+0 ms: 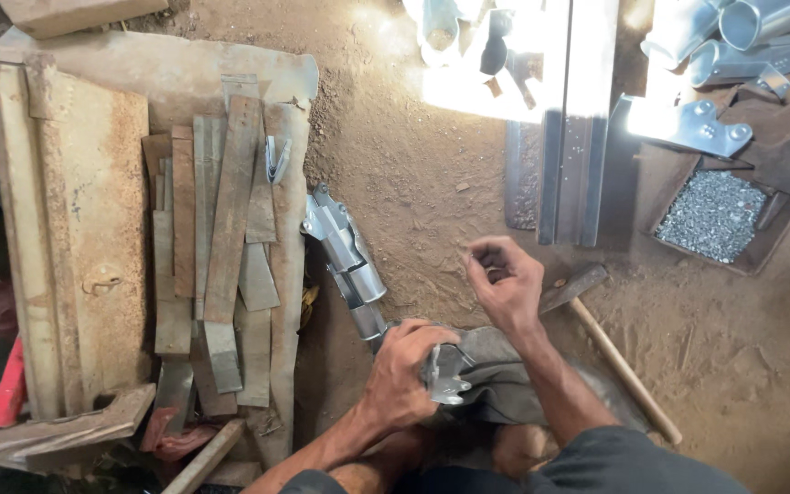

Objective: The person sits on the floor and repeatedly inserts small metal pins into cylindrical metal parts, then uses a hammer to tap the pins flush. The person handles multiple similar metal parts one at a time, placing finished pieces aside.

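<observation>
your left hand point(404, 370) grips a stiff, sharp-edged metal bracket point(448, 377), best held by its flat sides, while your right hand point(505, 284) hovers half-curled, seemingly empty.

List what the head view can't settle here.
- Right hand: fingers curled, so whether it pinches anything is unclear.
- Metal bracket: the left hand covers part of its shape.
- Hammer: the head is partly behind the right hand.
- Metal parts at top: glare washes them out.
</observation>
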